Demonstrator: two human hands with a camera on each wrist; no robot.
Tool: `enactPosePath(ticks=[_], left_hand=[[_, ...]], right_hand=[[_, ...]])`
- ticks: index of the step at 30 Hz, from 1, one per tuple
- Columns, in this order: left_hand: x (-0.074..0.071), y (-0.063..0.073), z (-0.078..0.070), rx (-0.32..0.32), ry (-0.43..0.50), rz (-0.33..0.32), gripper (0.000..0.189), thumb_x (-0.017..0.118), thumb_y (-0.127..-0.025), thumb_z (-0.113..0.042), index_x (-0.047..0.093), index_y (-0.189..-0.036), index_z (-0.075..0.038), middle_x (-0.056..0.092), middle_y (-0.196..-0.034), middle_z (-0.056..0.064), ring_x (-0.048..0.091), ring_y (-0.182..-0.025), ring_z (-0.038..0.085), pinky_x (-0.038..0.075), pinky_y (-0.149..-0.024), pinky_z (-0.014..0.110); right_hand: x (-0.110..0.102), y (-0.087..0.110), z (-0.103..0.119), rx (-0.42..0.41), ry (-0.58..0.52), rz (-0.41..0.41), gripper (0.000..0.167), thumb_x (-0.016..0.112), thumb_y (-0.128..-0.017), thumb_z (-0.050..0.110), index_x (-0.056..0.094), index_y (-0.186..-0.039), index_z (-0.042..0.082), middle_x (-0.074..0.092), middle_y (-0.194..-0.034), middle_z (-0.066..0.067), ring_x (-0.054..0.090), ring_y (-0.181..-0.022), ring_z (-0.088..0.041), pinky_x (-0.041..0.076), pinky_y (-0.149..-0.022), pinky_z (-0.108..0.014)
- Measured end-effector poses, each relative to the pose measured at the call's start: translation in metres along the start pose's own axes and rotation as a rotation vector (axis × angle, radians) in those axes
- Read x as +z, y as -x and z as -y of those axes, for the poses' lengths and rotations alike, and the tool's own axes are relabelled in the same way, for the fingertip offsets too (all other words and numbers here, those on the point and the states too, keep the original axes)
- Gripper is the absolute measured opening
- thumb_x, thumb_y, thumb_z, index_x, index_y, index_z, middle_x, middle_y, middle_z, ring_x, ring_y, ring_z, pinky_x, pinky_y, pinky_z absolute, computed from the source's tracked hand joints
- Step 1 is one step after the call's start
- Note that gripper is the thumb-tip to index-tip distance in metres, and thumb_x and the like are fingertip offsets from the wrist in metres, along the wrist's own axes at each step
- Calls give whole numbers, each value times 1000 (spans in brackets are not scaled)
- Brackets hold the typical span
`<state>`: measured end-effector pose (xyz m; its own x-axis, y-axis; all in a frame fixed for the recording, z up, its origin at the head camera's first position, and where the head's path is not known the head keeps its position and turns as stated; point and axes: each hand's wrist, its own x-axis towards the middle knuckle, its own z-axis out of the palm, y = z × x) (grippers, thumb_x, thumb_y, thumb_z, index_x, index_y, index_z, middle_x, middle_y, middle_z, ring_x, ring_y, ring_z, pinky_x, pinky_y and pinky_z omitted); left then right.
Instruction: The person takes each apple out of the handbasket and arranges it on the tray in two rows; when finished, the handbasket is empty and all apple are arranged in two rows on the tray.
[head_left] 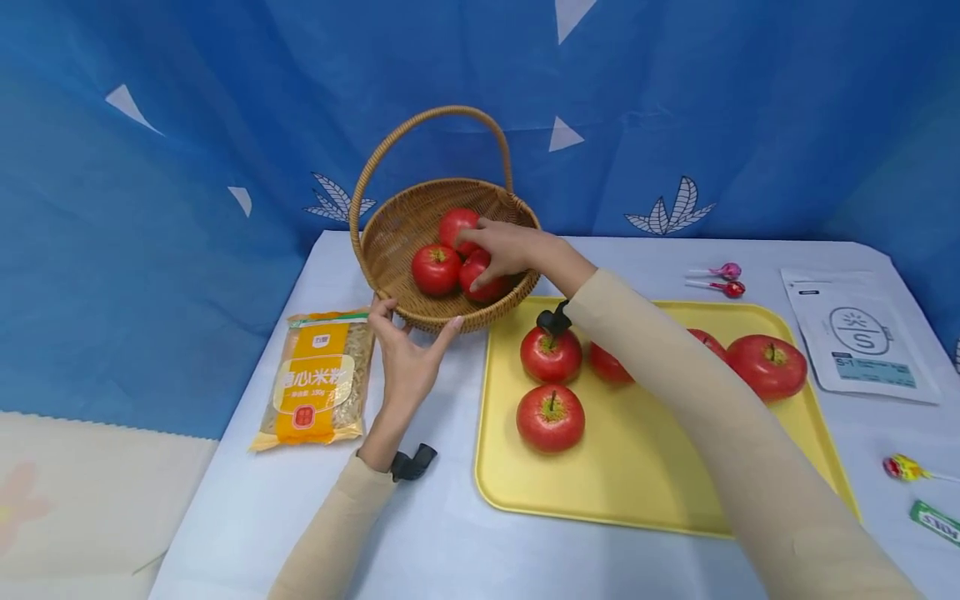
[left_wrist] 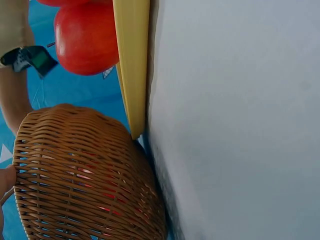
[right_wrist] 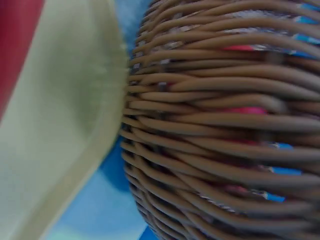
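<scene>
A brown wicker basket (head_left: 397,242) with a tall arched handle stands at the back of the table, three red apples showing inside it. My left hand (head_left: 408,362) grips its near rim, fingers and thumb spread along the edge. Reaching over the right rim, my right hand (head_left: 510,247) holds the rightmost apple (head_left: 487,283) in the basket, thumb on the near side. Against it lie another apple (head_left: 435,269) and a rear apple (head_left: 456,225). In the right wrist view the basket's woven side (right_wrist: 225,120) hides that hand.
A yellow tray (head_left: 637,492) with several apples, one at its left (head_left: 551,418), lies right of the basket under my right forearm. An orange food packet (head_left: 311,379) lies to the left. Lollipops (head_left: 729,288), a white pouch (head_left: 858,333) and a green-white packet (head_left: 936,522) are at the right.
</scene>
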<state>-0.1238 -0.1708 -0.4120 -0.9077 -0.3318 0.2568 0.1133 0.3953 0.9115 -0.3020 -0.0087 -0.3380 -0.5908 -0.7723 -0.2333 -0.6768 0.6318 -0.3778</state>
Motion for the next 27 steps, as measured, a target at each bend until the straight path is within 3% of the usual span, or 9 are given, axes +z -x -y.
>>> enactPosePath(ticks=[5,8,11,15,19,23,27], left_hand=[[1,-1,-2,9,-7,0,89,80,-80,-43,21,-134,-4,-2,-162,14,15,-148,22,35,-114,46],[3,-2,-3,16,-17,3,88,79,-80,-43,21,-134,-7,-2,-162,13,14,-148,21,35,-114,46],[4,-2,-3,10,-26,7,88,79,-80,-45,21,-135,-8,-1,-162,13,15,-147,21,35,-115,45],[4,-2,-3,-1,-22,3,91,79,-79,-46,21,-135,-5,-2,-162,13,15,-147,22,35,-115,45],[2,-1,-1,-4,-14,0,91,80,-79,-45,21,-135,-4,-2,-161,14,16,-147,22,36,-114,44],[1,-1,-1,-11,-19,5,91,80,-79,-45,21,-135,-5,-3,-161,14,18,-146,23,36,-114,45],[1,0,-2,-16,-17,12,90,79,-79,-46,21,-135,-6,-4,-161,14,17,-147,23,36,-114,45]], right_hand=[[4,-8,-5,26,36,72,70,79,-82,38,45,-140,17,43,-145,-15,40,-135,-32,35,-113,-48],[3,-1,-6,-14,37,1,68,80,-81,33,48,-139,17,44,-141,-16,45,-129,-32,39,-109,-48],[-4,15,-4,-61,-17,-133,73,82,-77,30,48,-140,18,41,-137,-16,43,-125,-32,44,-103,-49],[-17,52,2,-145,-129,-335,75,85,-71,27,51,-138,18,39,-132,-14,39,-125,-29,49,-97,-48],[-17,103,6,-208,-202,-490,72,87,-69,26,51,-130,13,44,-130,-11,46,-120,-25,53,-92,-46],[2,155,3,-164,-254,-536,83,89,-66,21,42,-133,9,49,-126,-10,53,-113,-24,56,-86,-48],[34,201,-2,-76,-254,-495,89,90,-64,17,44,-139,15,44,-126,-9,51,-115,-27,57,-84,-50]])
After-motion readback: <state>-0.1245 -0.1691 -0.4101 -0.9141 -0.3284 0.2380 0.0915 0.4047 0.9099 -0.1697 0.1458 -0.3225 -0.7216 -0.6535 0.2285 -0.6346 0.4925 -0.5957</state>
